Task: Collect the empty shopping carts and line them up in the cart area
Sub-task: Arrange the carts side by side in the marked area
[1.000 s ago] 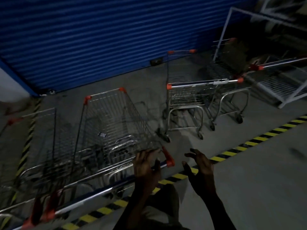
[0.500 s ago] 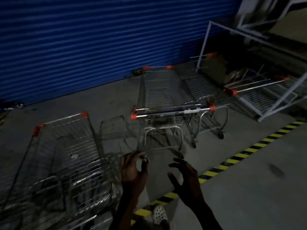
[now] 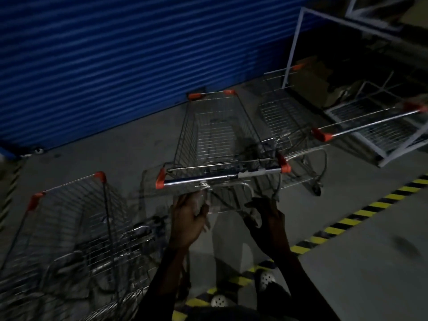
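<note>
An empty wire shopping cart (image 3: 215,133) with an orange-capped handle bar (image 3: 222,176) stands straight ahead, nose toward the blue shutter. My left hand (image 3: 186,222) is just below that bar, fingers curled round a small pale scrap (image 3: 204,214); it is not touching the bar. My right hand (image 3: 267,220) hovers below the bar's right half, fingers spread and holding nothing. A second empty cart (image 3: 69,218) stands at the lower left, blurred. A third cart (image 3: 283,112) sits right of the middle one, its handle (image 3: 366,122) reaching right.
The blue roller shutter (image 3: 115,54) closes off the back. A white metal frame (image 3: 298,42) and a wire rack (image 3: 379,133) crowd the right rear. Yellow-black floor tape (image 3: 347,222) runs diagonally under my white shoes (image 3: 266,278). Grey floor lies at the right.
My left hand let go of the left cart's handle. I turned right and stepped closer, so the middle cart now stands in front and both hands reach toward its bar.
</note>
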The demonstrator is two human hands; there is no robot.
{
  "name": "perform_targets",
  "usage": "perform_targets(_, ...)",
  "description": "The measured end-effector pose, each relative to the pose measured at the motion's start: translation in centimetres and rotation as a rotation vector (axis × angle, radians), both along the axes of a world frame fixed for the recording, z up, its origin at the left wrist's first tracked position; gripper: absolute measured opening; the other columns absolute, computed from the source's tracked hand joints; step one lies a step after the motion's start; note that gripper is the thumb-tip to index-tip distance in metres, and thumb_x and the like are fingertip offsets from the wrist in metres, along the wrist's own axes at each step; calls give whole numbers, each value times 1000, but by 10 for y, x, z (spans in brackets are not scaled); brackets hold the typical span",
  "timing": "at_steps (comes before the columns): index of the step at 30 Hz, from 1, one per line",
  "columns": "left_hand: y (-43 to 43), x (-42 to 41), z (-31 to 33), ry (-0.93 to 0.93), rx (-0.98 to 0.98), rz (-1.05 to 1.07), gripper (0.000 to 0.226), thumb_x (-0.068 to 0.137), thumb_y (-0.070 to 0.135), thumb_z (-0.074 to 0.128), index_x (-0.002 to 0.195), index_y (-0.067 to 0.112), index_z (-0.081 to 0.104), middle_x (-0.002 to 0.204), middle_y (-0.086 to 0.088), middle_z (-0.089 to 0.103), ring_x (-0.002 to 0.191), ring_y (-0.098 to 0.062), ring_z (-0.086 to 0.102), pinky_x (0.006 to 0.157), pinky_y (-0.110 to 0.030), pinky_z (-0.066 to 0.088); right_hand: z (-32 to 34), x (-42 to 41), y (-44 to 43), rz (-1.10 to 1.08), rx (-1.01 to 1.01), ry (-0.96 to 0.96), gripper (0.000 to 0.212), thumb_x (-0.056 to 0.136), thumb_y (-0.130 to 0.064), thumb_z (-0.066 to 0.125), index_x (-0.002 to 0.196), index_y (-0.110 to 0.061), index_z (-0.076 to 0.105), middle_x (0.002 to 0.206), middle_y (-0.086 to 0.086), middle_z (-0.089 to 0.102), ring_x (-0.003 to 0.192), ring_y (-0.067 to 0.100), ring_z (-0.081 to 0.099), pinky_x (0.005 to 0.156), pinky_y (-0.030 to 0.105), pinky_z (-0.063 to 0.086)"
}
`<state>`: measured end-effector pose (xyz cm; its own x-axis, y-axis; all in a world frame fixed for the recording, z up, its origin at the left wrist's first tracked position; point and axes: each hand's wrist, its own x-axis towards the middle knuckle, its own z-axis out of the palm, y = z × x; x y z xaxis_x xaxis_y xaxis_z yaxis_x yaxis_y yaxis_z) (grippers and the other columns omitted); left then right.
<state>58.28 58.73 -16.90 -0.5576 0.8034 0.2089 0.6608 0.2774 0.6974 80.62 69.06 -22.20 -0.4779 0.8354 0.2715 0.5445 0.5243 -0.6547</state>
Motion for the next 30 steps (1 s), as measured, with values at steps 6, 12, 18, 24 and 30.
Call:
perform_targets(6, 85, -38, -7, -78, -59, 130, 65, 85, 68, 65, 124, 16, 73, 127, -9, 70, 122, -29, 62, 112, -48, 44, 4, -8, 108, 136, 227, -99, 56, 95, -51, 53, 133, -11, 66, 136, 18, 62, 128, 37, 54, 108, 50, 38)
perform_targets(12, 96, -57, -54, 256, -219, 213, 51, 95, 71, 47, 93, 30, 77, 100, 6, 76, 102, -31, 69, 103, -43, 42, -14, -34, 163, 231, 242, -143, 50, 91, -58, 55, 114, -16, 72, 116, 8, 67, 109, 38, 64, 99, 47, 40)
perform_targets(18, 105, -57, -61, 425, -272, 354, 54, 83, 78, 52, 83, 29, 72, 91, 11, 70, 105, -21, 65, 101, -42, 38, -27, -55, 175, 244, 264, -138, 57, 98, -73, 45, 101, -21, 67, 110, 5, 62, 107, 37, 53, 95, 55, 44)
perform_targets(24, 133, -84, -68, 367, -265, 377, 67, 79, 90, 43, 84, 28, 70, 93, 8, 67, 109, -28, 62, 101, -45, 38, -37, -91, 221, 277, 289, -163, 42, 98, -69, 52, 97, -30, 65, 100, -2, 65, 104, 37, 56, 92, 50, 42)
perform_targets(30, 173, -135, -70, 377, -253, 409, 67, 82, 85, 46, 94, 25, 74, 105, 5, 73, 114, -30, 61, 104, -47, 38, -27, -157, 274, 219, 356, -104, 46, 94, -70, 58, 85, -26, 66, 91, -3, 66, 91, 33, 60, 82, 47, 46)
